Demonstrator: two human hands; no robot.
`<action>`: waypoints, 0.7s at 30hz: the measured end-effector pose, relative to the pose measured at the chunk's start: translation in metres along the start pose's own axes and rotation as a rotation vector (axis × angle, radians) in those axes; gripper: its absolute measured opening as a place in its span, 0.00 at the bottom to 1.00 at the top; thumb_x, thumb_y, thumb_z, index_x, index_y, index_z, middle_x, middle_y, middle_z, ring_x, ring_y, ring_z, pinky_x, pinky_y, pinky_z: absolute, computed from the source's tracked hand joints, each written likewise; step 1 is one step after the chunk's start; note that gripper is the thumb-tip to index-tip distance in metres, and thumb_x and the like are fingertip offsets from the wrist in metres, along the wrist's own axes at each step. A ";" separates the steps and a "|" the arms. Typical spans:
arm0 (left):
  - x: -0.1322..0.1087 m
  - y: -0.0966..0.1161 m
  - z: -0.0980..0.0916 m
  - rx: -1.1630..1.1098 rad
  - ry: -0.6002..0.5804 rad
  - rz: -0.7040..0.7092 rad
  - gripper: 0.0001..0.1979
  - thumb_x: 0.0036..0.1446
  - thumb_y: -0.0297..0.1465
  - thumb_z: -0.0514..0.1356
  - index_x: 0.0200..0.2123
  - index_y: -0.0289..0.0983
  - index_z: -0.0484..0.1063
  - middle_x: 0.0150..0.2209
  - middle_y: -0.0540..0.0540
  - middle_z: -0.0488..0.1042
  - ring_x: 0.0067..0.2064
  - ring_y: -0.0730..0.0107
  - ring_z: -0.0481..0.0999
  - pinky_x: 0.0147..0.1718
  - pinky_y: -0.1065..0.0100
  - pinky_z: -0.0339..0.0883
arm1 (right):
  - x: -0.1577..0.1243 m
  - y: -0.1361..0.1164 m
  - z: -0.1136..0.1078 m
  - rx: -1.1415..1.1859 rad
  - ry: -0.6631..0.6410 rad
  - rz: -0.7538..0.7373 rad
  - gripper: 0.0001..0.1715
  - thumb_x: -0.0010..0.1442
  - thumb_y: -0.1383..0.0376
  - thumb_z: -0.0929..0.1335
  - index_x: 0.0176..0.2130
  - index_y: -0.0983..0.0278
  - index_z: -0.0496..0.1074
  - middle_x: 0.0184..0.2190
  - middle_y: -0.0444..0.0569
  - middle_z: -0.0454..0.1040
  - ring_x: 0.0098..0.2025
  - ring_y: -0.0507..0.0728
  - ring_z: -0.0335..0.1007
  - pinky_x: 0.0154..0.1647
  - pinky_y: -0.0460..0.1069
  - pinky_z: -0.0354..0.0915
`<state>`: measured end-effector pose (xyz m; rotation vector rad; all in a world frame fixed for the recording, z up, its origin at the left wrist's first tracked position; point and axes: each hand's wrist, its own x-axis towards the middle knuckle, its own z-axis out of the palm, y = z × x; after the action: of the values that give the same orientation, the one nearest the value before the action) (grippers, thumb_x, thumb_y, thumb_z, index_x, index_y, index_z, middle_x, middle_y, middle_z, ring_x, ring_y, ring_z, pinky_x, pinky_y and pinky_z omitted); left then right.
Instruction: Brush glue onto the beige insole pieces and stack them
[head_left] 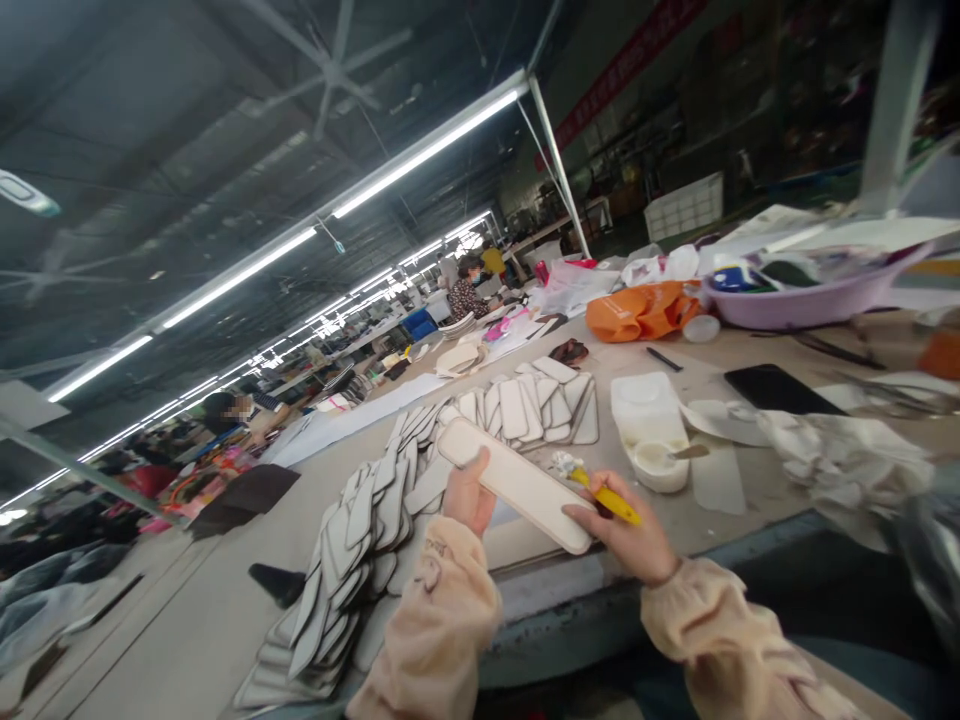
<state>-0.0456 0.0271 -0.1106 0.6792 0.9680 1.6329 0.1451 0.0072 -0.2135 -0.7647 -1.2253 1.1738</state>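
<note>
A long cream panel (517, 482) with rounded ends lies tilted between my hands, above the table's front edge. My left hand (471, 494) is closed on its left part, thumb on top. In my right hand (636, 532) is a yellow-handled tool (618, 505) with whitish matter at its tip; I cannot tell its exact kind. The fingers of that hand also touch the panel's right end. Behind and left of the panel, many similar pale pieces with dark edges (360, 540) lie overlapped in a curved row, and more pieces (525, 405) continue it toward the back.
Right of the pieces stands a white plastic container (649, 425) with a small cup. Farther right are a black phone (784, 390), crumpled white material (847, 455), an orange bag (641, 310) and a lilac basin (810, 305). Other people (469, 288) sit along the tables beyond.
</note>
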 end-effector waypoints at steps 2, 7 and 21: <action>0.000 -0.012 -0.006 -0.032 0.058 -0.004 0.10 0.46 0.27 0.68 0.34 0.32 0.75 0.33 0.44 0.79 0.38 0.65 0.79 0.49 0.63 0.70 | -0.001 0.003 0.000 -0.067 0.000 -0.020 0.21 0.52 0.55 0.73 0.36 0.59 0.60 0.28 0.39 0.63 0.29 0.51 0.61 0.30 0.45 0.60; 0.009 -0.008 -0.022 -0.056 0.113 -0.063 0.09 0.48 0.30 0.68 0.34 0.33 0.75 0.34 0.43 0.79 0.38 0.66 0.79 0.48 0.64 0.70 | -0.004 0.008 0.001 -0.188 -0.045 -0.042 0.19 0.54 0.54 0.72 0.35 0.59 0.60 0.26 0.39 0.61 0.27 0.52 0.60 0.28 0.45 0.60; -0.015 -0.029 -0.098 0.119 0.120 -0.067 0.23 0.34 0.30 0.73 0.36 0.34 0.72 0.36 0.43 0.79 0.39 0.59 0.79 0.42 0.60 0.71 | -0.017 0.030 0.029 -0.365 -0.220 -0.020 0.14 0.59 0.56 0.69 0.39 0.59 0.60 0.31 0.43 0.73 0.34 0.54 0.73 0.36 0.46 0.70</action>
<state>-0.1078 -0.0094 -0.1847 0.6276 1.1703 1.5807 0.1104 -0.0048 -0.2402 -0.9051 -1.6554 1.0500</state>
